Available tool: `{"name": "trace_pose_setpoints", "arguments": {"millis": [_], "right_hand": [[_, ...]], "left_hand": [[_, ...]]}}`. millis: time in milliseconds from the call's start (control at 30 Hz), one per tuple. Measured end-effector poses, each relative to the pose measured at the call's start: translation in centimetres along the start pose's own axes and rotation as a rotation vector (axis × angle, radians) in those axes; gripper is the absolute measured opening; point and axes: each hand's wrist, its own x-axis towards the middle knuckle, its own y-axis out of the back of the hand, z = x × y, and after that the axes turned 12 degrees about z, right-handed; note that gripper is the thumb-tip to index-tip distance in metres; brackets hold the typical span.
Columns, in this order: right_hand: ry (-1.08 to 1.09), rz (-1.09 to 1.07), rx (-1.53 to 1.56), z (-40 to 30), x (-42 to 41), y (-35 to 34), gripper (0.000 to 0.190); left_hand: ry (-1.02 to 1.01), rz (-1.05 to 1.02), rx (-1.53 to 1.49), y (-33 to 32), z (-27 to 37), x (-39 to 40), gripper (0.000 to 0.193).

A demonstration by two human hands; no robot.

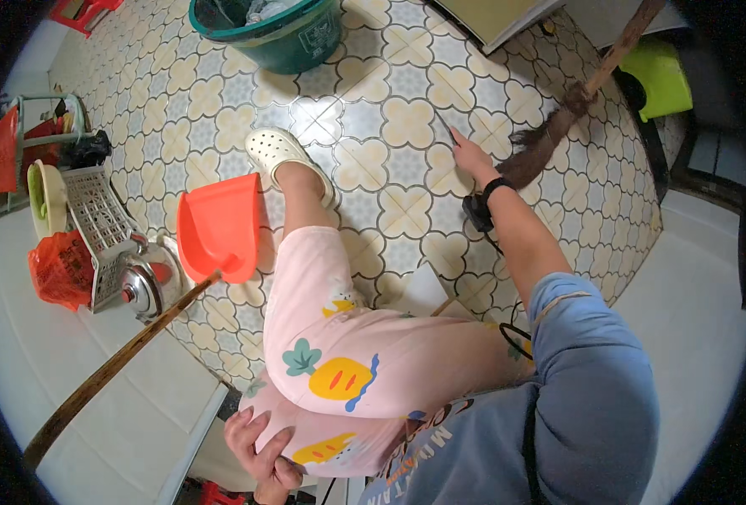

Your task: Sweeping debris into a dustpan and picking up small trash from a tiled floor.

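Observation:
My right hand [472,158] reaches down over the patterned tile floor [404,170], closed on a thin, dark, pointed tool [445,128] whose kind I cannot tell. Just right of that hand lie the brown bristles of a broom [546,142]. My left hand [262,451] rests by my leg in pink printed trousers [322,353], its fingers bent and apart, nothing seen in it. An orange dustpan [218,227] with a long wooden handle [120,353] sits left of my foot in a cream clog [284,151].
A green tub [284,41] holding pale plastic stands at the top. Along the left wall are a metal kettle [149,284], a grey plastic crate [102,208], a red bag [62,268] and a cream basin [49,199]. A lime-green plastic item [660,79] is at upper right.

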Motion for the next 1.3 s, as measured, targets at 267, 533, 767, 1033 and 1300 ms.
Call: {"name": "trace_pose_setpoints", "arguments": {"millis": [267,533,767,1033,1300], "right_hand": [[0.125,-0.001,-0.149,-2.6,1.5,2.5,0.055],[-0.047,0.032,-0.087,-0.7,-1.4,1.5,0.052],[0.076,0.079,-0.374,3.8,2.3,6.4,0.041],[0.476,0.262,-0.655,3.0,7.5,9.6,0.042],[0.654,0.165,-0.693,0.1,11.0,9.9,0.044]], "left_hand": [[-0.025,-0.104,0.018,0.0,0.8,1.5,0.033],[0.0,-0.094,0.03,-0.1,1.3,1.9,0.033],[-0.016,-0.101,0.042,-0.1,0.9,1.8,0.036],[0.018,-0.079,0.063,-0.2,2.8,3.9,0.037],[0.012,-0.088,0.047,-0.6,2.1,3.4,0.034]]}}
